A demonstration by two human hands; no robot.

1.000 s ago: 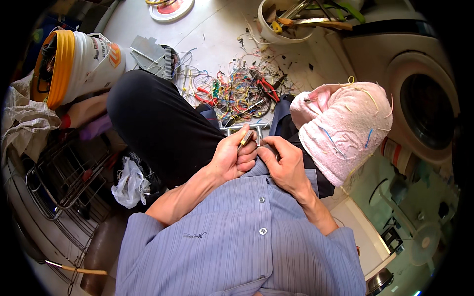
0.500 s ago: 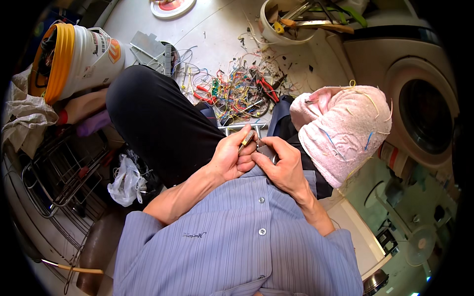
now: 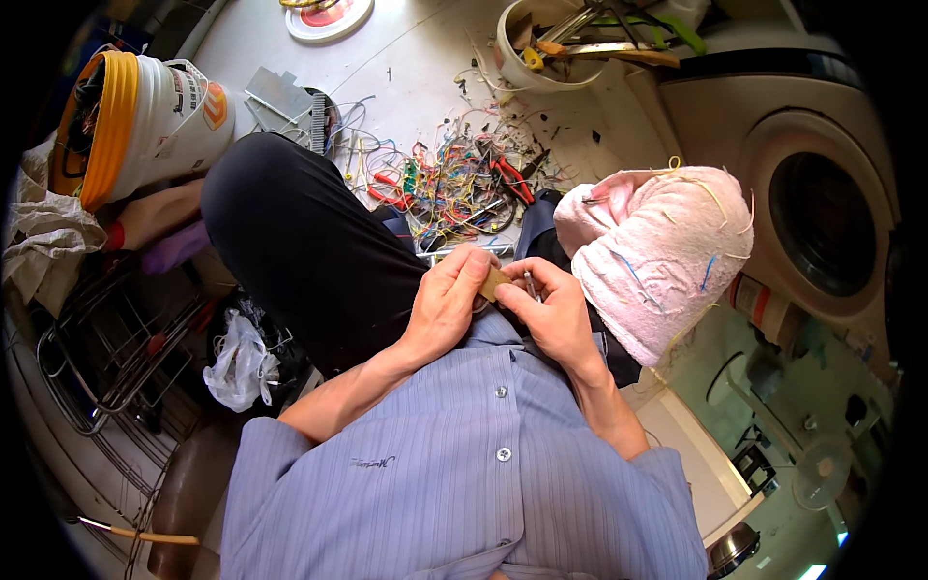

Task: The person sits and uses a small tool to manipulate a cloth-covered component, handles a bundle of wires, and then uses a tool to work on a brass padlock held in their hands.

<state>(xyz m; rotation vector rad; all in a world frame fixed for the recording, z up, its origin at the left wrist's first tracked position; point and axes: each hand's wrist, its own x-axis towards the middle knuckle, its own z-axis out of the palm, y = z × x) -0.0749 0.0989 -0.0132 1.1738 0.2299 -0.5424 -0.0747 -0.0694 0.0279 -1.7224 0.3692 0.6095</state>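
Close in front of my shirt, both hands meet over a small flat tan piece (image 3: 494, 283), whose exact kind I cannot make out. My left hand (image 3: 443, 302) pinches its left side between thumb and fingers, the back of the hand upward. On the piece's lower right side rests the thumb of my right hand (image 3: 556, 319). A thin silvery metal part (image 3: 531, 284) stands out between that hand's thumb and curled fingers; the rest of it is hidden. Beyond the hands, a tangled heap of coloured wires (image 3: 459, 184) covers the floor, with red-handled pliers (image 3: 513, 180) lying on it.
A pink towel (image 3: 667, 256) with wire scraps drapes my right knee. At left stands a white bucket (image 3: 179, 116) with a yellow rim. A tool bucket (image 3: 505, 60) is at the back, a washing machine (image 3: 764, 106) at right, a plastic bag (image 3: 240, 362) beside my left leg.
My left hand has turned from palm up to back up. The hands have come together, and the small piece now shows a flat tan face between them. The whole view has shifted slightly.
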